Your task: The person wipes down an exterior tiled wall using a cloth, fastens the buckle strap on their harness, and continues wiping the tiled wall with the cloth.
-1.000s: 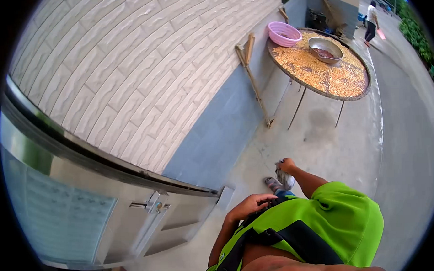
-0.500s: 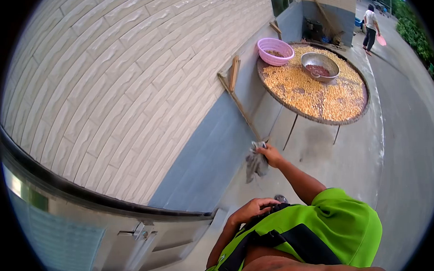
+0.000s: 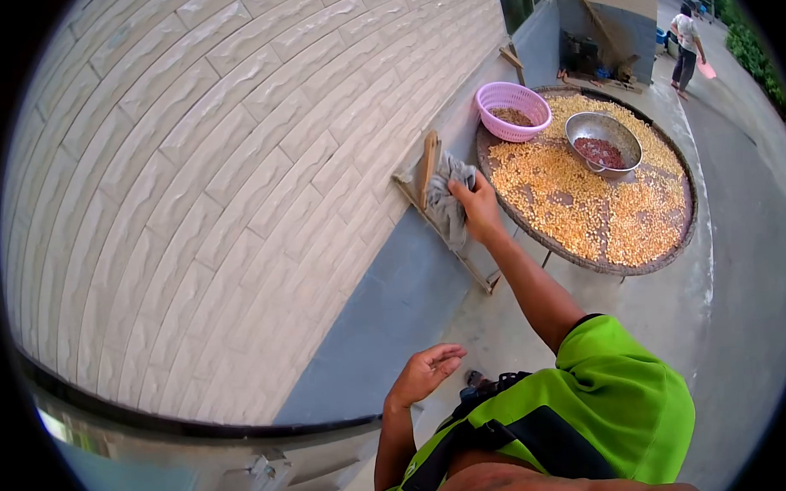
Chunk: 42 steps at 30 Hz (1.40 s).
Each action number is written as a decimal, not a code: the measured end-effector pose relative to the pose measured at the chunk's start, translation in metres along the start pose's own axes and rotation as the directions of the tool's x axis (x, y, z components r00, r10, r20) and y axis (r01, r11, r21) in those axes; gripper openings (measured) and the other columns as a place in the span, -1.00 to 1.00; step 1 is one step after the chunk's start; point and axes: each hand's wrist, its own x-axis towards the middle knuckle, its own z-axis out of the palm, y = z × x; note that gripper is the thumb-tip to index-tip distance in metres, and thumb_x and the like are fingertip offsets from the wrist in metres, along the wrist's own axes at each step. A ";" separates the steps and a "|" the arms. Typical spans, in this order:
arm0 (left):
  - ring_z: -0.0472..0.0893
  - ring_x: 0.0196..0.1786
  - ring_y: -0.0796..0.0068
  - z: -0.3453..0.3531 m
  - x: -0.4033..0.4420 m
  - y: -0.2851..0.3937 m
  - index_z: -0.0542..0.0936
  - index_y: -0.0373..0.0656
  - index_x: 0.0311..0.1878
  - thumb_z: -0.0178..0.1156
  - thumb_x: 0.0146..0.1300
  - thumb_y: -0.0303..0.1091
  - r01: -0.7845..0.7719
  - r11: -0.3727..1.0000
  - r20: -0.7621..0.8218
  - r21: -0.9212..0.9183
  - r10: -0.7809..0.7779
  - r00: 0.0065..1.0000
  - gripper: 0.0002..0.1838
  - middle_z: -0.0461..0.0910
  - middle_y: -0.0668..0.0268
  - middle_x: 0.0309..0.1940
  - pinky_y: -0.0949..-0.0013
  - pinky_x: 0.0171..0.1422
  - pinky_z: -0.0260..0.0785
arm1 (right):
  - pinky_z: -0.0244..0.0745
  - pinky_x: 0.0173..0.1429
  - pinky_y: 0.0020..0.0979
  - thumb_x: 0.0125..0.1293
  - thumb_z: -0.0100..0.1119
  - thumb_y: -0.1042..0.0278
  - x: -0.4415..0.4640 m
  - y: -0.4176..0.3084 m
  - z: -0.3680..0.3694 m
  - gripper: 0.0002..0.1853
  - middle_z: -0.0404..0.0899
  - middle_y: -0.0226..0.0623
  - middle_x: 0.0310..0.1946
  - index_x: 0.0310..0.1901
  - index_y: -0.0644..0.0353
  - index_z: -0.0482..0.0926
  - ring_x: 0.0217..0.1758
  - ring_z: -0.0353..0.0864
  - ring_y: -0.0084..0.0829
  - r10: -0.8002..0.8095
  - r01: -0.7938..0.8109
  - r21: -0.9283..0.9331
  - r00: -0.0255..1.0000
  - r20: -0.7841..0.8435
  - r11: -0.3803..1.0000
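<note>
My right hand point(image 3: 480, 209) is closed on a crumpled grey cloth point(image 3: 449, 200), holding it up in front of the wall. The cloth is beside or against a wooden piece point(image 3: 428, 168) that leans there on a narrow wooden frame point(image 3: 474, 272); whether they touch I cannot tell. My left hand point(image 3: 425, 374) is raised in front of my body, fingers stretched out, with nothing in it. Right of the cloth stands a large round woven tray point(image 3: 544, 231) on thin legs, spread with yellow kernels point(image 3: 551, 188).
On the tray sit a pink plastic basket point(image 3: 516, 132) and a metal bowl point(image 3: 626, 164) with dark red contents point(image 3: 599, 152). A tiled wall point(image 3: 236, 208) runs along my left above a metal door point(image 3: 271, 475). Far off, a person point(image 3: 685, 45) walks on the road point(image 3: 747, 233).
My right hand has lifted the grey cloth from low by the frame's foot up to the wooden piece. The left hand has come away from my body and opened.
</note>
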 end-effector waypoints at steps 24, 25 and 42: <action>0.54 0.38 0.07 -0.131 0.131 0.131 0.54 -0.36 0.33 0.12 0.53 -0.27 0.132 0.603 -0.613 0.787 0.789 0.050 -0.56 0.59 0.04 0.29 0.10 0.46 0.34 | 0.25 0.54 -0.12 0.28 0.15 0.58 0.323 -0.020 0.111 -0.41 0.39 0.05 0.39 0.39 0.22 0.48 0.43 0.39 0.05 -0.845 0.842 -0.496 0.414 0.340 0.213; 0.62 0.24 0.19 -0.110 0.152 0.123 0.62 -0.32 0.23 0.16 0.51 -0.25 -0.005 0.729 -0.711 0.684 0.669 0.217 -0.61 0.68 0.10 0.15 0.18 0.38 0.41 | 0.17 0.59 -0.09 0.25 0.13 0.61 0.330 -0.021 0.108 -0.37 0.36 0.09 0.41 0.42 0.20 0.46 0.48 0.32 0.14 -0.811 0.859 -0.459 0.428 0.399 0.227; 0.59 0.26 0.43 -0.057 0.247 0.051 0.59 -0.33 0.32 0.00 0.65 -0.03 0.210 0.925 0.418 -0.317 -0.063 0.906 -0.47 0.67 0.21 0.21 0.34 0.41 0.37 | 0.12 0.64 -0.10 0.31 0.17 0.48 0.344 -0.027 0.087 -0.39 0.32 0.14 0.43 0.43 0.27 0.42 0.51 0.29 0.16 -0.770 0.803 -0.462 0.548 0.327 0.375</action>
